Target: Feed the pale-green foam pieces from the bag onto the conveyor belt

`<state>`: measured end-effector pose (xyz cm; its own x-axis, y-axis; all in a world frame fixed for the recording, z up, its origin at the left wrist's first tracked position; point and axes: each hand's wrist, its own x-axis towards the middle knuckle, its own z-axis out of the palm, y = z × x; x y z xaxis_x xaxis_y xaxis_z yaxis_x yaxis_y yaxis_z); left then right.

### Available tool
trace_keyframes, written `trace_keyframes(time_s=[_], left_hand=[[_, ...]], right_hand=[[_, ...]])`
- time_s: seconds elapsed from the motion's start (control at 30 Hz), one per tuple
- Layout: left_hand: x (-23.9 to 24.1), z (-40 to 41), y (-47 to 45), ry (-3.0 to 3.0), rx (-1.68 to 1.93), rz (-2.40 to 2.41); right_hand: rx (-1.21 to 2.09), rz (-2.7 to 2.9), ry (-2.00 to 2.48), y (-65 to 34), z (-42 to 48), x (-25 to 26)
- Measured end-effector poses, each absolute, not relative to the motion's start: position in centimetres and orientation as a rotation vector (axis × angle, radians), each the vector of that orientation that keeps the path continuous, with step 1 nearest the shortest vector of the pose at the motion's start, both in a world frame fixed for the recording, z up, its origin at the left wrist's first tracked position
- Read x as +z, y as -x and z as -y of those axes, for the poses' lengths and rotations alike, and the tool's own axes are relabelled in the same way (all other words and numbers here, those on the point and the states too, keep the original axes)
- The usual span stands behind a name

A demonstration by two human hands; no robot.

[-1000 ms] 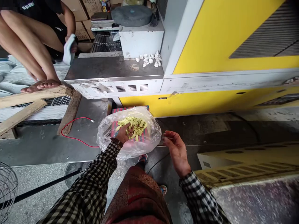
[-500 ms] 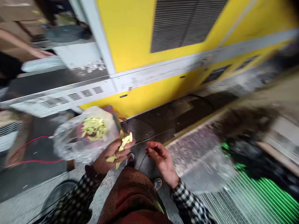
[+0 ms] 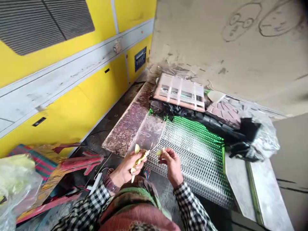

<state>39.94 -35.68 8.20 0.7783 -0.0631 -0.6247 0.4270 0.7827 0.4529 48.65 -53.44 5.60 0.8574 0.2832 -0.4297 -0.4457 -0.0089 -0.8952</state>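
Note:
Several flat, pale yellow pieces (image 3: 144,156) with rounded ends stick out between the fingers of my left hand (image 3: 125,168), which is closed around them; what they are made of I cannot tell. My right hand (image 3: 173,166) pinches one small pale yellow-green piece (image 3: 158,153) between thumb and fingertips. Both hands are held up in front of my body, a short gap apart. At the far left, a clear plastic bag (image 3: 20,183) with a yellowish tint is cut off by the picture's edge.
A yellow machine (image 3: 96,86) runs along the left. Ahead lies a roll of silvery bubble wrap (image 3: 192,154) beside a worn board (image 3: 130,125). Strapped flat bundles (image 3: 180,91) and black plastic (image 3: 247,138) lie behind it, against a wall (image 3: 204,35) with drawn faces. A red wooden frame (image 3: 81,162) stands left.
My view has swung to the right, so the bag has shifted to the far left. A small pale piece now shows in my right fingertips. The left hand still grips its pieces.

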Motion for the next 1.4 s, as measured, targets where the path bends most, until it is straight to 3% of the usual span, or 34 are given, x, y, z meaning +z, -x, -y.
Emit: trace_keyframes(time_s=[0.13, 0.27, 0.33, 0.5, 0.97, 1.1, 1.23, 1.4], left_hand=[[7.5, 40.6, -41.7, -0.684, -0.401, -0.634], [7.1, 44.4, -42.4, -0.722, -0.482, -0.666], [6.8, 45.8, -42.7, -0.765, -0.481, -0.699], [6.1, 47.7, -43.6, -0.836, -0.502, -0.751], [4.3, 46.9, -46.8, -1.053, -0.569, -0.732], [4.1, 45.4, -46.7, -1.061, -0.563, -0.759], [4.3, 44.9, -46.5, -1.14, -0.533, -0.691], [3.6, 45.9, -46.3, -1.384, -0.442, -0.568]], right_hand=[[0.507, -0.126, 1.967, -50.7, 61.8, 1.1], [0.253, 0.031, 2.363, -52.2, 65.7, 0.5], [0.222, 0.112, 2.271, -52.1, 66.0, 1.9], [0.573, 0.446, 1.757, -49.8, 65.3, 5.3], [0.494, 0.008, 1.482, -50.4, 64.9, 3.3], [0.539, -0.164, 1.691, -52.7, 65.6, 1.2], [0.292, -0.079, 2.164, -53.7, 65.7, 1.5], [0.68, 0.174, 1.849, -50.9, 63.6, 5.2]])
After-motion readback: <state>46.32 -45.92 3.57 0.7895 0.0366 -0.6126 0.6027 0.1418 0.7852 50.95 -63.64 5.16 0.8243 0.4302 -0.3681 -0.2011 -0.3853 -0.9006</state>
